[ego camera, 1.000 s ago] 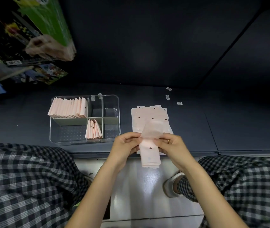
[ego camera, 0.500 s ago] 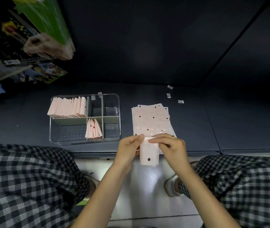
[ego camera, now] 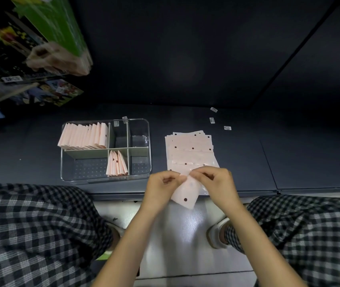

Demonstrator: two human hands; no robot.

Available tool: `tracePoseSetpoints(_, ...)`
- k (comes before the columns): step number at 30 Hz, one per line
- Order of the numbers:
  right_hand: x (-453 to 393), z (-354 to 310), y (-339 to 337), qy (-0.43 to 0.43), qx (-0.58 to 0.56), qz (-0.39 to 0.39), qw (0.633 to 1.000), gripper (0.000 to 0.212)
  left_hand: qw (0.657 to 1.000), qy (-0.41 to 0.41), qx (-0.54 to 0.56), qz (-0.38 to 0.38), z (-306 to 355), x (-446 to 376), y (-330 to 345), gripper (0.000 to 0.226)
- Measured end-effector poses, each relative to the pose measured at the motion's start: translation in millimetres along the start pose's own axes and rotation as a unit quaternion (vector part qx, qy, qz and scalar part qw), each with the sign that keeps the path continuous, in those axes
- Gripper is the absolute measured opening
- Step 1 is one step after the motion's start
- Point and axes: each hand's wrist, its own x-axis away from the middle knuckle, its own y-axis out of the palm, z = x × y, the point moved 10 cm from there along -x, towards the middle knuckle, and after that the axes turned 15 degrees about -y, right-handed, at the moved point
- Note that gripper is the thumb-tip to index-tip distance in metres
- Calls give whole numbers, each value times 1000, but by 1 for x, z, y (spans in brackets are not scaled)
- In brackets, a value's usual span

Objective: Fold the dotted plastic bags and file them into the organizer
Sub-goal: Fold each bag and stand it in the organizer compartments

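A folded pink dotted bag (ego camera: 186,193) hangs tilted over the shelf's front edge. My left hand (ego camera: 163,186) and my right hand (ego camera: 213,181) both pinch its top edge. Behind them a stack of flat dotted bags (ego camera: 189,151) lies on the dark shelf. To the left stands the clear organizer (ego camera: 146,129). Its back-left compartment holds a row of folded bags (ego camera: 84,136). A few more folded bags (ego camera: 116,164) stand in the narrow front middle compartment.
Three small white labels (ego camera: 212,120) lie on the shelf behind the stack. Boxed goods (ego camera: 46,27) hang at the upper left. My checked trouser knees (ego camera: 30,224) flank the gap below the shelf, above a glossy floor and a shoe (ego camera: 216,230).
The long strip that hung from both hands is folded shorter. It has tilted, its lower end swinging right, and my hands have come closer together at its top.
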Motion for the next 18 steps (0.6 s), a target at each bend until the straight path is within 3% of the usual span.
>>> tracePoseSetpoints(7,-21,7,-14,27,-51,44,997,33,993,-111,21,-38,-18,-10,-7,6)
tracePoseSetpoints(10,-29,15,-4,59,-115,53,990,22,994,-104,43,-6,-18,-14,-16,6)
tracePoseSetpoints(15,-19,40,52,185,-214,-28,959,9,988,-65,121,72,-19,-19,-40,10)
tracePoseSetpoints(18,-21,48,57,201,-158,32,966,24,985,-33,117,125,-19,-18,-54,7)
